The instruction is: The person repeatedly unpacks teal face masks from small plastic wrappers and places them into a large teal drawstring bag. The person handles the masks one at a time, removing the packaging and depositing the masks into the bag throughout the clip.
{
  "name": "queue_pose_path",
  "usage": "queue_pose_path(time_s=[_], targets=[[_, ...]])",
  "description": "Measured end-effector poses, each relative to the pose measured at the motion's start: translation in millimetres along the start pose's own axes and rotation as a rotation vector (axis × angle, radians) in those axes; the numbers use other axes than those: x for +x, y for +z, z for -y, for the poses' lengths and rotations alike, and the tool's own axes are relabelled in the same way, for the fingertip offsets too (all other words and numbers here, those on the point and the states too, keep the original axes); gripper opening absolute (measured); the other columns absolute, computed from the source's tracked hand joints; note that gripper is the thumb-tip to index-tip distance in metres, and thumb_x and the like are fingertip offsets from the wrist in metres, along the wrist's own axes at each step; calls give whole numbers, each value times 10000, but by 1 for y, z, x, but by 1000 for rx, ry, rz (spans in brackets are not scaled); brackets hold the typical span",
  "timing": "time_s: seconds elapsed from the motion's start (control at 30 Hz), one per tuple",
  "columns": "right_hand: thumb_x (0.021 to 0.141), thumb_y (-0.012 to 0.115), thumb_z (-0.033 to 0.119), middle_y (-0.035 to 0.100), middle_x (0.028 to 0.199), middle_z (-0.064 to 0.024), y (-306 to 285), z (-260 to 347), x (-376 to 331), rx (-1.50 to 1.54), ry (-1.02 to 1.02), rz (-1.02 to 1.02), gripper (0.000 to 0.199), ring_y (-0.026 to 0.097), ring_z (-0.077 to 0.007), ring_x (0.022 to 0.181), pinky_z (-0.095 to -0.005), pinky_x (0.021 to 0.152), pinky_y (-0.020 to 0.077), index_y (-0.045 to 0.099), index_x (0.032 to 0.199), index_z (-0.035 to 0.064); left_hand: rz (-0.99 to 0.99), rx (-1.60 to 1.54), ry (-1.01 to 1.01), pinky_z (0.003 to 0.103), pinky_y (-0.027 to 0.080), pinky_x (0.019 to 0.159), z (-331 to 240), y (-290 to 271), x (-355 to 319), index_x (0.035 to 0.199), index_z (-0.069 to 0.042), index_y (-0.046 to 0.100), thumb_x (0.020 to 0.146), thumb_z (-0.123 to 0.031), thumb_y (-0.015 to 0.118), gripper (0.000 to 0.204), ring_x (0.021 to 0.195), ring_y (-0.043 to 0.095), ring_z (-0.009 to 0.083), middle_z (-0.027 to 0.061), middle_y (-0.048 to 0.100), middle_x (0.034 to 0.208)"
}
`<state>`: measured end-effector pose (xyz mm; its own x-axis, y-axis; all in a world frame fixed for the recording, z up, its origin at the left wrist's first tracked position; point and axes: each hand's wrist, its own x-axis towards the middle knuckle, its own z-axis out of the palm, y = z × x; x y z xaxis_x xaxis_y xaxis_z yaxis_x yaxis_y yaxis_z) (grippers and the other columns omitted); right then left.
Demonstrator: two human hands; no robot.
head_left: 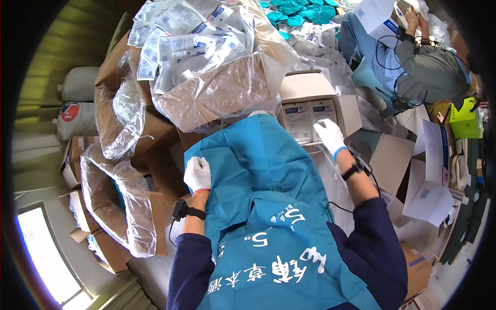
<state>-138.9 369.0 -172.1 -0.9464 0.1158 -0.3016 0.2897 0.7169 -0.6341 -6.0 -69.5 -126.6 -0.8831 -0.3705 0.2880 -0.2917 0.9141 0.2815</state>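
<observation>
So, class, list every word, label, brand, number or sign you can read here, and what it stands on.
I'll describe the printing, not copy it:
Teal apron: large white characters and numerals, legible.
White packs in the open carton: blue-and-red labels, fine print too small.
Loose pouches: blue-and-red printing, mostly blurred.
Pale sack: round red-and-blue emblem.
Green box: dark lettering, small.

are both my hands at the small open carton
No, the right hand is at the open carton, but the left hand is at the left edge of the apron.
</observation>
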Motion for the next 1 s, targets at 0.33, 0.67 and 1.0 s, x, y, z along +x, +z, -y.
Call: queue_pose_path(time_s=[0.33,0.67,1.0], targets=[[701,796,635,435,1490,-217,72,-25,91,-391,632,15,1178,536,-438,1284,-567,1011,486,212,1560,79,26,-28,-121,390,434,530,-2,5,14,696,-81,525,879,-169,697,265,548,531,298,103,523,638],[839,602,282,675,1156,-269,69,-60,110,-444,422,57,544,680,-417,1075,-493,922,543,498,1274,-28,35,-56,-172,378,413,520,5,9,23,713,-79,529,897,-198,687,271,517,493,257,80,488,613],[883,613,196,699,998,-221,-6,-13,71,-257,131,-174,274,697,-349,913,-441,819,551,632,1094,22,21,-96,-175,374,419,526,3,10,19,753,-84,540,888,-176,690,221,516,490,233,66,476,610]])
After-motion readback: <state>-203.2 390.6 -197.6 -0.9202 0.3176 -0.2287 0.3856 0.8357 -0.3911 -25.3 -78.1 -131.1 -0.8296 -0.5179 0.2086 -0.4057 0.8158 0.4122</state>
